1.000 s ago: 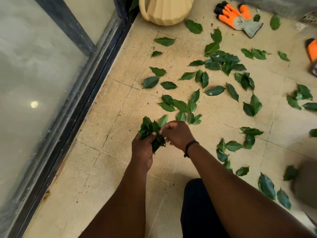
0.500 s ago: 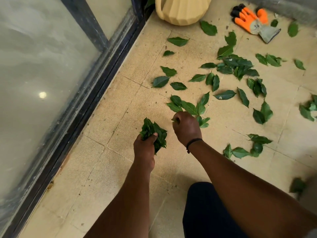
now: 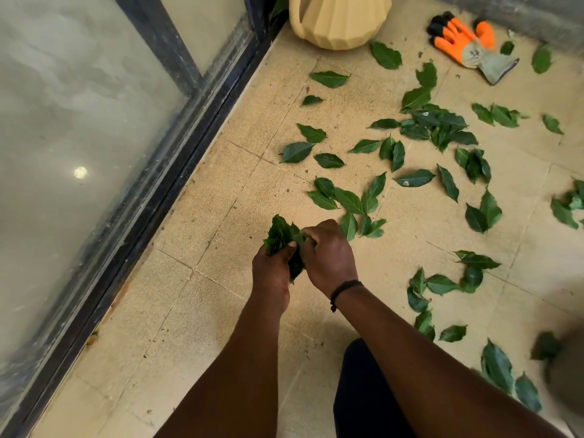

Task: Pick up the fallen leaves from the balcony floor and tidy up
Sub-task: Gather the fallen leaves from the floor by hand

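Balcony floor [image 3: 205, 311] near us looks cleared, our left hand [image 3: 271, 273] grips a leaf bunch [image 3: 282, 237], right hand [image 3: 328, 257] pinches in another, many leaves [image 3: 442, 128] remain.

Ribbed yellow pot [image 3: 339, 20] beside glass door [image 3: 79, 137]; orange glove [image 3: 467, 42] nearby.

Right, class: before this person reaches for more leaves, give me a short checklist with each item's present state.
1. Left hand grips the bunch of leaves: ok.
2. Right hand free to pick: not ok, its fingers are at the bunch.
3. Nearest loose leaves within view: ok.
4. Floor cleared: not ok.
5. Orange glove being worn: not ok.
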